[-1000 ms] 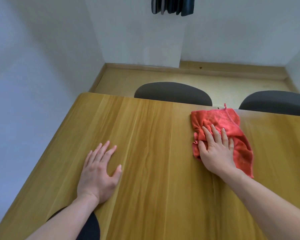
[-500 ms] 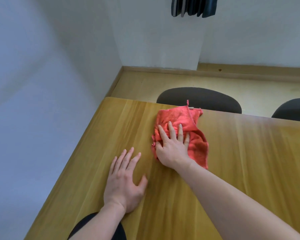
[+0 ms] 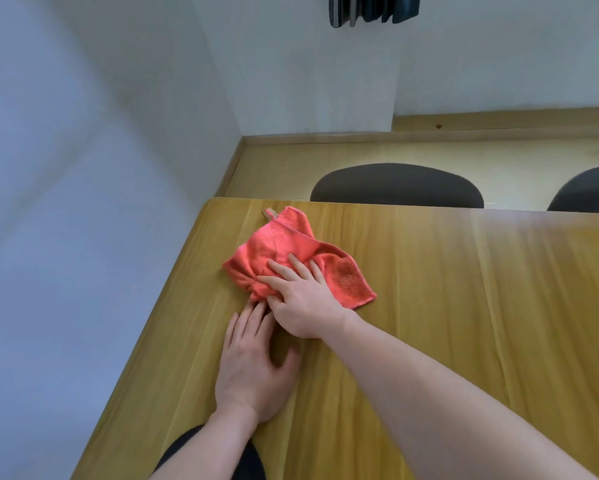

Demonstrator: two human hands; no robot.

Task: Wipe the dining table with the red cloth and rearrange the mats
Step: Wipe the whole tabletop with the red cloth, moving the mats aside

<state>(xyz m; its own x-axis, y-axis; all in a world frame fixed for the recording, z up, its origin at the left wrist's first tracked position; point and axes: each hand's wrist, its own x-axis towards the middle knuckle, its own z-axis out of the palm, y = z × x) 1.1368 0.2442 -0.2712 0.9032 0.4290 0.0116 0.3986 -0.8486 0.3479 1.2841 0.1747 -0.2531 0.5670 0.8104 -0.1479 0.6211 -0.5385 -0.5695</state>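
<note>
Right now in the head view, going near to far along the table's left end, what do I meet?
Nearest first: left hand → right hand → red cloth → table's far edge → dark chair back.

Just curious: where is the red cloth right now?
Head view: the red cloth lies on the table, far left corner, under the right hand, beyond the left hand.

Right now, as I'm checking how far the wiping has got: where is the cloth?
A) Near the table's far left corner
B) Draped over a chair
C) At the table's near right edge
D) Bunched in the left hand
A: the cloth lies on the table near its far left corner, pressed under the right hand. The left hand rests flat on bare wood.
</note>
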